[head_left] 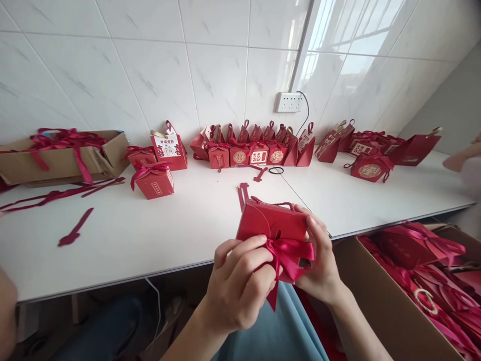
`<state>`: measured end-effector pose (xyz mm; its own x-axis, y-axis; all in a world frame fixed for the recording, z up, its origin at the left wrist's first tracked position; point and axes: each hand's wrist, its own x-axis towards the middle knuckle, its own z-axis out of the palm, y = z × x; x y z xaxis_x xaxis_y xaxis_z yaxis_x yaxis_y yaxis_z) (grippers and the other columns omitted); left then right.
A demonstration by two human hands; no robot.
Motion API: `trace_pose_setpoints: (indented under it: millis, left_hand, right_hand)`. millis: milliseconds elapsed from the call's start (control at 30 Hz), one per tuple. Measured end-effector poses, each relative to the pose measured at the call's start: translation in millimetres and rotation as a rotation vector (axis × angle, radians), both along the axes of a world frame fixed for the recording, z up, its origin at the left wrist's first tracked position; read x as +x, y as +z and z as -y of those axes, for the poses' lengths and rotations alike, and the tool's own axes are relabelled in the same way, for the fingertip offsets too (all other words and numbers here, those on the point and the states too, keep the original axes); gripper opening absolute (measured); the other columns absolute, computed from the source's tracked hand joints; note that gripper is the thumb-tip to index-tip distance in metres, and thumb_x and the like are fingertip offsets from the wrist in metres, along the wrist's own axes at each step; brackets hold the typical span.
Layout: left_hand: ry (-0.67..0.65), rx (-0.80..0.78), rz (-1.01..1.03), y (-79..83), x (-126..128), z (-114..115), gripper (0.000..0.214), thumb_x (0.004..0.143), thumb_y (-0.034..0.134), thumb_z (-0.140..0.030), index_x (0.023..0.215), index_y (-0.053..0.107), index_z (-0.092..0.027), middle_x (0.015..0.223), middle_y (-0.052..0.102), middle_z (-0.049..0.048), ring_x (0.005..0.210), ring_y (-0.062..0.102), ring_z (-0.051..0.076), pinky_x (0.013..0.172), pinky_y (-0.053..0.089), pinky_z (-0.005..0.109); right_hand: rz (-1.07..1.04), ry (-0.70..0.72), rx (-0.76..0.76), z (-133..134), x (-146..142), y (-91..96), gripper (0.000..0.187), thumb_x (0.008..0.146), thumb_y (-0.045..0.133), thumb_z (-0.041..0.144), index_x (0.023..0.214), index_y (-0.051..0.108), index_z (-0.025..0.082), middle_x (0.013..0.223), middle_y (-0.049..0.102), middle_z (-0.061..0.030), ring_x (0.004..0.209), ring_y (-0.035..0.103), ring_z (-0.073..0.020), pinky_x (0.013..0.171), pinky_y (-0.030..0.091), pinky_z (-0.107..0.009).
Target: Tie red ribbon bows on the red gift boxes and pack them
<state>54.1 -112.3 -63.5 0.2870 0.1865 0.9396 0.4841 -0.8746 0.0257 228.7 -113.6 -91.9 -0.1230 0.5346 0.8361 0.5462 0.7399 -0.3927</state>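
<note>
Just past the table's front edge, both hands hold up a red gift box with a cord along its top. A shiny crimson ribbon bow lies across the box's near side, one tail hanging down. My left hand is closed, its fingertips pressed on the bow's left part; the thumb is hidden. Wrapped round the box's right side is my right hand, fingers on the upper right edge. Beyond the box, a dark red strap lies on the white table.
Several red gift boxes line the tiled wall, with more at the right. A cardboard box of ribbons stands at the left; a large carton of red boxes sits lower right. Parts of other people show at both sides.
</note>
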Motion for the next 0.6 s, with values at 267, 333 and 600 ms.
trace_pose_setpoints:
  millis: [267,333,600]
  left_hand:
    - [-0.031,0.067,-0.043,1.1,-2,-2,0.012,0.083,0.048,-0.006,0.075,0.054,-0.013,0.08,0.064,0.0055,0.105,0.061,0.023,0.079,0.043,0.031]
    - [-0.02,0.058,-0.034,1.4,-2,-1,0.011,0.084,0.05,-0.008,0.075,0.053,-0.014,0.08,0.064,0.0048,0.099,0.062,0.021,0.076,0.043,0.031]
    - [-0.025,-0.077,0.12,8.8,-11,8,0.015,0.081,0.059,-0.013,0.071,0.05,-0.018,0.065,0.051,-0.0012,0.064,0.048,0.011,0.065,0.046,0.029]
  right_hand:
    - [-0.013,0.015,-0.02,1,-1,-1.1,0.088,0.074,0.07,0.019,0.144,0.018,0.032,0.141,0.031,-0.0141,0.131,0.036,-0.0339,0.097,0.045,-0.055]
    - [-0.017,0.038,-0.022,1,-2,-1.6,0.086,0.074,0.068,0.016,0.144,0.019,0.031,0.141,0.031,-0.014,0.131,0.035,-0.0339,0.099,0.043,-0.055]
    - [-0.034,0.011,-0.006,1,-3,-2.9,0.088,0.073,0.071,0.021,0.143,0.019,0.031,0.141,0.033,-0.0143,0.132,0.034,-0.0344,0.102,0.038,-0.058]
